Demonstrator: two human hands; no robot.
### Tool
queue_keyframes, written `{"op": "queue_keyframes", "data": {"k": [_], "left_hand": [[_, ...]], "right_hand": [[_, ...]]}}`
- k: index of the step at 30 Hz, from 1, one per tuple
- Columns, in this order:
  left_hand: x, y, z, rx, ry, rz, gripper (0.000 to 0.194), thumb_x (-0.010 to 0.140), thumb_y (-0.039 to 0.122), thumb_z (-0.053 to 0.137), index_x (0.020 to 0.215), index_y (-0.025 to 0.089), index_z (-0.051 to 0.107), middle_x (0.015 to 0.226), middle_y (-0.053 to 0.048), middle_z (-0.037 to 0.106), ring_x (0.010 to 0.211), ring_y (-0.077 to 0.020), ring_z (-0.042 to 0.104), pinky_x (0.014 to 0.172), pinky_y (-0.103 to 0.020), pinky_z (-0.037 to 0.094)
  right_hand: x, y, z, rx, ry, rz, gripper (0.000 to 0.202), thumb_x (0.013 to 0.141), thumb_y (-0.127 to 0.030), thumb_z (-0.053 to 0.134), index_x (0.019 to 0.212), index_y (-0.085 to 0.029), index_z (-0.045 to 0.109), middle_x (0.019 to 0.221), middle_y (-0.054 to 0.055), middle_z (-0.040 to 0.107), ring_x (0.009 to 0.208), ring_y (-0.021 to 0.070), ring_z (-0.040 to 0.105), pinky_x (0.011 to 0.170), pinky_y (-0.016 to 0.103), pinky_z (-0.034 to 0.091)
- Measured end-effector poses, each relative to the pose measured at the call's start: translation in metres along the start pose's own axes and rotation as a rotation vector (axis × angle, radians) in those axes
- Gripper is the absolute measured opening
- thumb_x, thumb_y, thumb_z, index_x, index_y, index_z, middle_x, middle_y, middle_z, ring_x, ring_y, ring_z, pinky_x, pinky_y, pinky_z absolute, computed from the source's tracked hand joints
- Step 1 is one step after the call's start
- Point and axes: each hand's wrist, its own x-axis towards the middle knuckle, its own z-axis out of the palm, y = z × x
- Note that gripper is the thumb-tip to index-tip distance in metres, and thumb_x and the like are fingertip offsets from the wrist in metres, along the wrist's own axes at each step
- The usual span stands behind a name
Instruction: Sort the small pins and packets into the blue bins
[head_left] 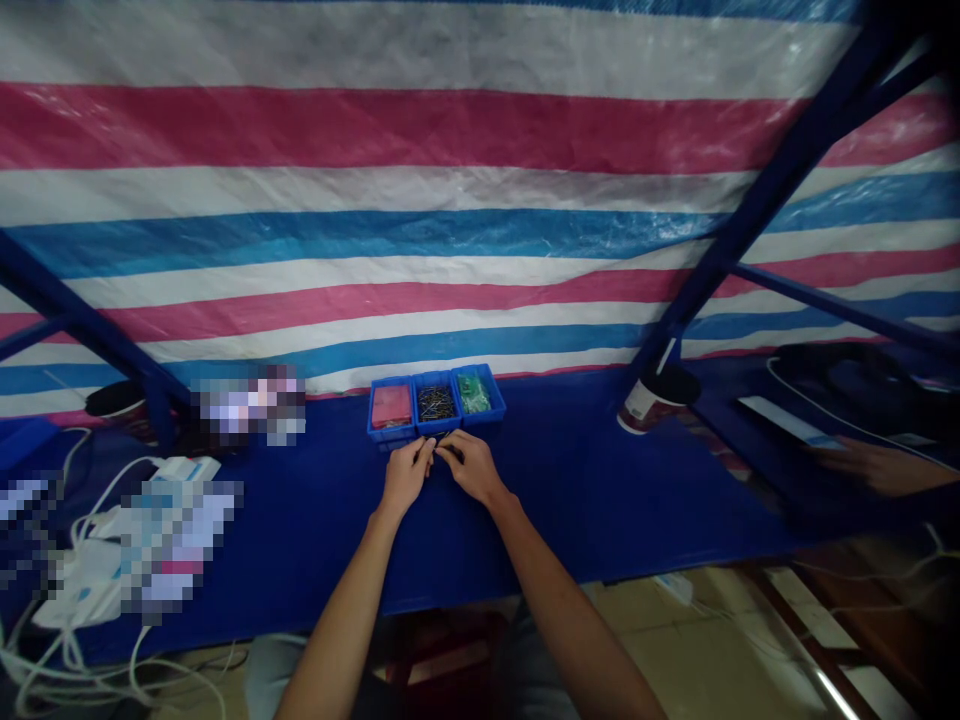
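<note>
Head view: both hands are nearly together over the blue surface [570, 500], fingers curled and thumbs drawn narrow against them. The left hand [407, 472] and right hand [472, 466] bring their fingertips close to each other; whether a small piece is pinched there is too small to tell. Both forearms reach forward and converge, with the backs of the hands largely upward. Just beyond the fingertips, three blue bins stand side by side: the left bin [391, 433] holds flat pink pieces [391, 405], the middle bin [438, 424] dark, thin metallic pieces [436, 402], and the right bin [491, 411] green packets [473, 392]. The fingertips are nearest the middle bin. White power strips [86, 585] lie well to the left, and a lidded cup [646, 400] stands to the right.
</note>
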Motion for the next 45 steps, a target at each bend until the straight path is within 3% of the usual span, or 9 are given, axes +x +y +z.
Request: {"op": "queue_keyframes", "data": {"k": [13, 22, 34, 45], "left_hand": [[0.001, -0.006, 0.003, 0.051, 0.036, -0.019, 0.055, 0.095, 0.054, 0.043, 0.053, 0.019, 0.049, 0.048, 0.003, 0.05, 0.051, -0.0127, 0.051, 0.057, -0.023, 0.034], [0.001, -0.001, 0.0, -0.01, -0.015, 0.017, 0.045, 0.096, 0.048, 0.044, 0.066, 0.019, 0.06, 0.058, 0.002, 0.062, 0.057, -0.0135, 0.057, 0.061, -0.023, 0.038], [0.0, 0.003, 0.0, -0.085, -0.018, 0.063, 0.028, 0.094, 0.041, 0.05, 0.082, 0.019, 0.063, 0.066, 0.003, 0.063, 0.054, -0.0109, 0.052, 0.059, -0.021, 0.039], [0.0, 0.006, -0.001, -0.106, -0.006, 0.074, 0.024, 0.094, 0.041, 0.05, 0.088, 0.02, 0.06, 0.07, 0.002, 0.064, 0.055, -0.0117, 0.054, 0.061, -0.022, 0.042]], "right_hand": [[-0.001, 0.002, 0.0, -0.006, -0.04, 0.003, 0.013, 0.095, -0.022, 0.057, 0.091, -0.022, 0.07, 0.087, 0.003, 0.066, 0.077, 0.0155, 0.06, 0.07, 0.026, 0.044], [0.001, -0.002, -0.001, -0.01, -0.028, 0.027, 0.014, 0.095, -0.021, 0.054, 0.091, -0.022, 0.068, 0.086, 0.003, 0.067, 0.076, 0.0162, 0.061, 0.07, 0.026, 0.044], [0.002, 0.001, 0.001, -0.007, 0.018, 0.05, 0.012, 0.094, -0.02, 0.054, 0.089, -0.021, 0.065, 0.086, 0.002, 0.068, 0.073, 0.0156, 0.06, 0.067, 0.025, 0.041], [0.002, -0.003, -0.004, -0.061, -0.007, 0.056, 0.032, 0.101, -0.033, 0.044, 0.077, -0.02, 0.06, 0.071, 0.001, 0.059, 0.063, 0.0143, 0.053, 0.061, 0.025, 0.036]]}}
